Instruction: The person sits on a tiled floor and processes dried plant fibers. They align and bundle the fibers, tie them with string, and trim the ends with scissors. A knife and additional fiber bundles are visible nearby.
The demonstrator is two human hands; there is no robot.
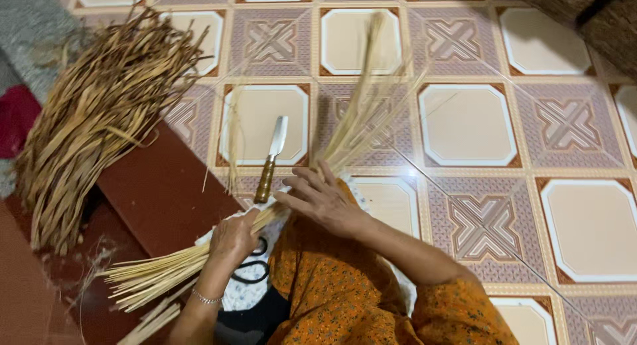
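Sitting on the patterned tile floor point(464, 126), seen from the head view, a person in orange patterned clothing is working a bundle of thin pale sticks point(219, 242) lying across the lap. The left hand point(233, 239) is closing around the bundle near its middle, fingers wrapped tight, a thin bracelet point(206, 297) on that wrist. The right hand point(323, 200) is resting flat on the sticks further up, fingers spread and mostly straight, pressing rather than gripping. The fine tips are fanning out over the tiles, blurred. A knife point(271, 160) with a wooden handle is lying on the floor just beyond the hands, blade pointing away. A big heap of dry brown leaf strips point(93, 119) is sitting at the left on a dark red step point(159, 186). Black scissors point(255, 269) are poking out under the left wrist. Risk, as I judge it: with only one hand clamping, loose sticks could be slipping out and scattering; the knife being so near could nick a finger.
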